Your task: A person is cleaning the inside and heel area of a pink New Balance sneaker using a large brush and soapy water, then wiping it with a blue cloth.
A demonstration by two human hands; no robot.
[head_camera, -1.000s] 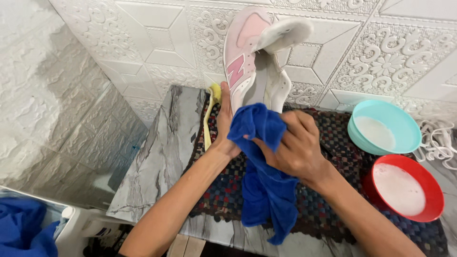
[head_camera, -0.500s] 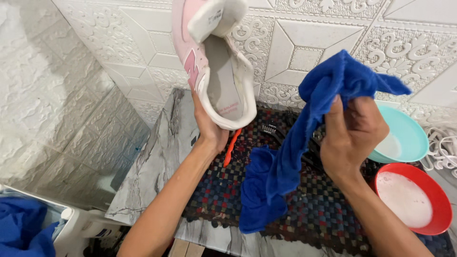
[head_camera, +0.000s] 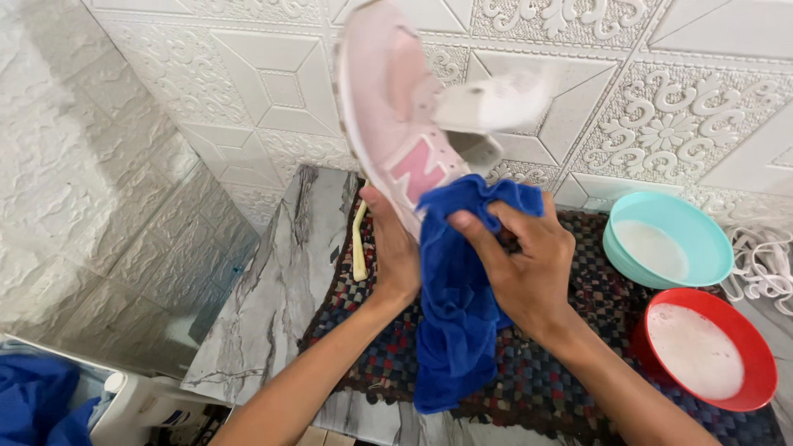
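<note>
You face a back wall of white embossed tiles with floral and geometric relief. To your left stands a rough, pale textured wall. A grey-veined marble tabletop bears a dark checked woven mat. Light is even, possibly daylight. Below left, blue fabric lies blurred.

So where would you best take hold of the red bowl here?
Grip the red bowl by its near rim, coming from above on the person's right. It sits upright holding milky liquid, so a level rim pinch suits. The turquoise bowl crowds its far side.
</note>
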